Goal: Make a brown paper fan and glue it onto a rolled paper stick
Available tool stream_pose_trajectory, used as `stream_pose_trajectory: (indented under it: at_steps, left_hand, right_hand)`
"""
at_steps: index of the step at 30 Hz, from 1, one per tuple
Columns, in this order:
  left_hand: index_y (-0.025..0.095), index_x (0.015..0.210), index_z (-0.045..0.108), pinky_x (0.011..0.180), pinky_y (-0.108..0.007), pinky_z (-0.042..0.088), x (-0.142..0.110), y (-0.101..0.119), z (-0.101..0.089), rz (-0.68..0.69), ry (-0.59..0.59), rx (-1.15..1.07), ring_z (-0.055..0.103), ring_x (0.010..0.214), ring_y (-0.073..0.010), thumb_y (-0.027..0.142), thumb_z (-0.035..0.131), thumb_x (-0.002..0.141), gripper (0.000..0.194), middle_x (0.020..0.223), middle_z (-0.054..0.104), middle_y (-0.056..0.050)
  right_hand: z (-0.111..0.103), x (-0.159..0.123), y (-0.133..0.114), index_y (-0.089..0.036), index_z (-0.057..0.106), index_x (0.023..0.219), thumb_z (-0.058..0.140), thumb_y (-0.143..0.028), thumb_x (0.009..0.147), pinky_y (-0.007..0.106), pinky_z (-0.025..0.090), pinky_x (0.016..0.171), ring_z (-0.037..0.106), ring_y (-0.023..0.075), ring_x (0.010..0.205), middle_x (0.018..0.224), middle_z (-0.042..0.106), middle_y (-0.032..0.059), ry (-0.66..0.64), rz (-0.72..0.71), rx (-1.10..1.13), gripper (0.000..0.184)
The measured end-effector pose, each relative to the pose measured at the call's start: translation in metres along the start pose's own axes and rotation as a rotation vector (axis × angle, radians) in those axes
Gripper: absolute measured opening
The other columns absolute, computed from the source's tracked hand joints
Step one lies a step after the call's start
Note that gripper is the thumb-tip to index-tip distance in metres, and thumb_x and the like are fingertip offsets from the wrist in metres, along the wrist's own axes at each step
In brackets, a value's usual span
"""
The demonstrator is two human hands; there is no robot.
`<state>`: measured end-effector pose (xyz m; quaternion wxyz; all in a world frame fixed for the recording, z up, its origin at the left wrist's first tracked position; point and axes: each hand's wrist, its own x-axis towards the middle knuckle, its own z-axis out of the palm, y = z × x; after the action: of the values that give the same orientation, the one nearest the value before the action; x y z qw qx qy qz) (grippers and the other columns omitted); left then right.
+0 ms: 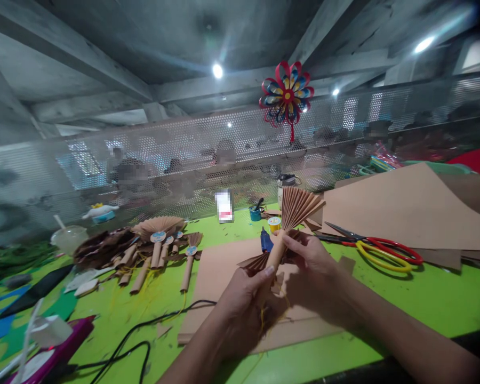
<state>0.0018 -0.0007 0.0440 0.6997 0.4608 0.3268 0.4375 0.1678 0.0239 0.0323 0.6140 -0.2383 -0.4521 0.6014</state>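
Between both hands I hold a brown paper fan [298,208] with a rolled paper handle, tilted up to the right. My left hand [248,293] is closed around the lower handle, thumb along it. My right hand [308,253] pinches the handle's top, just below the pleats. Under the hands lies a sheet of brown cardboard [216,266]. A dark blue glue gun [266,240] shows behind the fan, partly hidden by it. Folded dark brown paper [256,262] lies beside the handle, and a yellow thread [263,317] hangs below the hands.
Scissors with red and yellow handles [388,253] lie right, near large brown paper sheets [396,205]. Several finished fans [158,237] are piled left. A black cable [144,325] runs to a purple power strip [80,330]. A perforated metal screen [176,154] stands behind the green table [444,304].
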Motion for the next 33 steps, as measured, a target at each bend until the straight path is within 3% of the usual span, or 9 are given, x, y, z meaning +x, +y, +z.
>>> stream_pose_trajectory:
  at_steps: [5, 9, 12, 17, 20, 25, 33]
  left_hand:
    - [0.01, 0.096, 0.071, 0.054, -0.022, 0.039, 0.002, -0.002, -0.009, 0.045, 0.032, -0.02, 0.053, 0.061, -0.0116, 0.023, 0.075, 0.072, 0.028, 0.075, 0.062, -0.008]
    - [0.012, 0.1, 0.07, 0.057, -0.022, 0.042, 0.003, 0.001, -0.016, 0.116, 0.057, -0.077, 0.054, 0.064, -0.0118, 0.025, 0.075, 0.073, 0.031, 0.077, 0.061, -0.008]
    - [0.01, 0.095, 0.07, 0.052, -0.021, 0.041, 0.004, 0.004, -0.022, 0.089, 0.083, -0.109, 0.052, 0.058, -0.0103, 0.03, 0.075, 0.074, 0.03, 0.072, 0.06, -0.007]
    - [0.011, 0.094, 0.07, 0.053, -0.02, 0.044, 0.005, 0.01, -0.028, 0.13, 0.127, -0.211, 0.053, 0.059, -0.0097, 0.031, 0.077, 0.072, 0.03, 0.069, 0.059, -0.005]
    - [0.013, 0.1, 0.068, 0.052, -0.019, 0.044, 0.005, 0.016, -0.03, 0.155, 0.139, -0.23, 0.052, 0.055, -0.0078, 0.032, 0.075, 0.074, 0.033, 0.068, 0.058, -0.002]
    - [0.014, 0.095, 0.066, 0.052, -0.02, 0.046, 0.004, 0.024, -0.034, 0.221, 0.162, -0.259, 0.053, 0.056, -0.0085, 0.032, 0.076, 0.073, 0.031, 0.067, 0.058, -0.001]
    - [0.012, 0.092, 0.063, 0.051, -0.018, 0.046, 0.002, 0.026, -0.034, 0.194, 0.136, -0.25, 0.053, 0.054, -0.008, 0.031, 0.073, 0.075, 0.027, 0.065, 0.058, -0.002]
  right_hand:
    - [0.001, -0.003, 0.0, -0.016, 0.068, 0.089, 0.058, -0.047, 0.087, 0.031, 0.047, 0.065, 0.055, 0.0155, 0.067, 0.082, 0.064, 0.0062, -0.08, -0.013, -0.026, 0.033]
    - [-0.003, -0.005, 0.0, -0.016, 0.069, 0.086, 0.056, -0.053, 0.087, 0.028, 0.045, 0.065, 0.055, 0.0143, 0.068, 0.083, 0.065, 0.0064, 0.015, -0.023, -0.043, 0.04]
    - [-0.007, -0.003, 0.001, -0.015, 0.071, 0.086, 0.053, -0.059, 0.086, 0.027, 0.044, 0.063, 0.055, 0.0146, 0.067, 0.08, 0.065, 0.0067, 0.072, -0.04, -0.069, 0.047]
    - [-0.011, 0.003, 0.004, -0.013, 0.073, 0.083, 0.061, -0.063, 0.078, 0.027, 0.043, 0.061, 0.054, 0.014, 0.063, 0.074, 0.064, 0.0065, 0.171, 0.006, -0.191, 0.052]
    - [-0.013, 0.007, 0.004, -0.013, 0.072, 0.08, 0.065, -0.062, 0.074, 0.026, 0.041, 0.059, 0.053, 0.0134, 0.061, 0.07, 0.063, 0.0057, 0.205, -0.027, -0.278, 0.05]
    - [-0.023, 0.013, 0.004, -0.015, 0.069, 0.074, 0.072, -0.058, 0.067, 0.027, 0.041, 0.057, 0.051, 0.0136, 0.059, 0.066, 0.061, 0.003, 0.295, -0.121, -0.37, 0.044]
    - [-0.041, 0.023, 0.002, -0.017, 0.064, 0.068, 0.076, -0.049, 0.063, 0.026, 0.037, 0.051, 0.047, 0.0128, 0.054, 0.061, 0.058, 0.0012, 0.389, -0.207, -0.382, 0.034]
